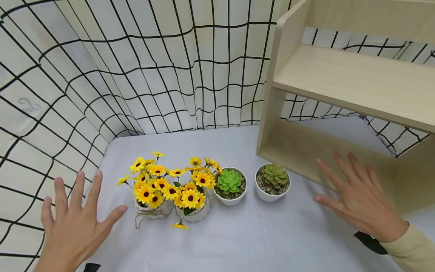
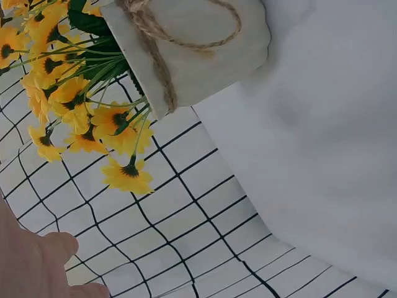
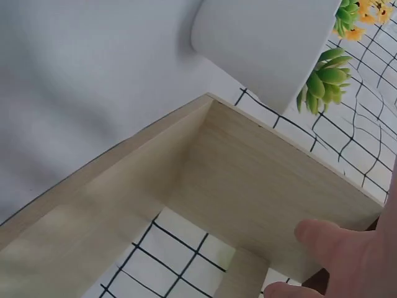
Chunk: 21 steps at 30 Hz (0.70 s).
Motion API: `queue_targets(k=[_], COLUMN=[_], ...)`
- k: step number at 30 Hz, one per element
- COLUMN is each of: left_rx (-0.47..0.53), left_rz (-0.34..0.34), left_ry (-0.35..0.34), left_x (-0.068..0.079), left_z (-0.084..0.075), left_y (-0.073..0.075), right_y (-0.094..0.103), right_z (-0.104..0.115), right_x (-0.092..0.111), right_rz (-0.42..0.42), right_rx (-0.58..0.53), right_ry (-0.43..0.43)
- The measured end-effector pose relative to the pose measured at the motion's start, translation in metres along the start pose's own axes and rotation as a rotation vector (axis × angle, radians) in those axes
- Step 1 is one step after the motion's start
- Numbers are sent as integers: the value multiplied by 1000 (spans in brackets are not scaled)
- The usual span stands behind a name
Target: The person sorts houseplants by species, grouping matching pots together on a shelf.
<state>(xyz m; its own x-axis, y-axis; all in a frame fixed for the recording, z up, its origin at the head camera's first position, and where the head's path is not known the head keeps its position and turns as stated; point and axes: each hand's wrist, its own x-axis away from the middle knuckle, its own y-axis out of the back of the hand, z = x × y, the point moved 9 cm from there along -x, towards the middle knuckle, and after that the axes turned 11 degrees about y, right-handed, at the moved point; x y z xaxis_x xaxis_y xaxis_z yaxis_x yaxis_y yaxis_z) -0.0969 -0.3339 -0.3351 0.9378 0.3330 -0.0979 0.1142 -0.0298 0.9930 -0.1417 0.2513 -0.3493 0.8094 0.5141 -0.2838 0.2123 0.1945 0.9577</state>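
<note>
My left hand, fingers spread and holding nothing, hovers left of two pots of yellow artificial sunflowers. The left sunflower pot has twine tied round it; the other sunflower pot touches its flowers from the right. A bright green succulent in a white pot stands beside them, then a duller green succulent in another white pot. My right hand, also spread and holding nothing, is in front of the lower board of a wooden shelf. The left wrist view shows the twine-tied sunflower pot close up.
The shelf unit stands at the right on a white-covered table, with its left side panel near the duller succulent. White cloth with a black grid rises behind and at the left.
</note>
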Motion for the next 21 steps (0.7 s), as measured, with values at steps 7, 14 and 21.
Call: queue_targets(k=[7,14,21], left_rx=[43,169,304], left_rz=[-119,-344,-632], left_ry=[-63,-210,-442], left_x=[-10,-16,-15], left_z=[-17,-48,-90], left_y=[35,87,135], right_y=[33,84,132], right_z=[16,37,59], right_x=[-12,-27,-36], right_rz=[-174,-443,-769], right_rx=[-58,20,19], right_ry=[146,352,574])
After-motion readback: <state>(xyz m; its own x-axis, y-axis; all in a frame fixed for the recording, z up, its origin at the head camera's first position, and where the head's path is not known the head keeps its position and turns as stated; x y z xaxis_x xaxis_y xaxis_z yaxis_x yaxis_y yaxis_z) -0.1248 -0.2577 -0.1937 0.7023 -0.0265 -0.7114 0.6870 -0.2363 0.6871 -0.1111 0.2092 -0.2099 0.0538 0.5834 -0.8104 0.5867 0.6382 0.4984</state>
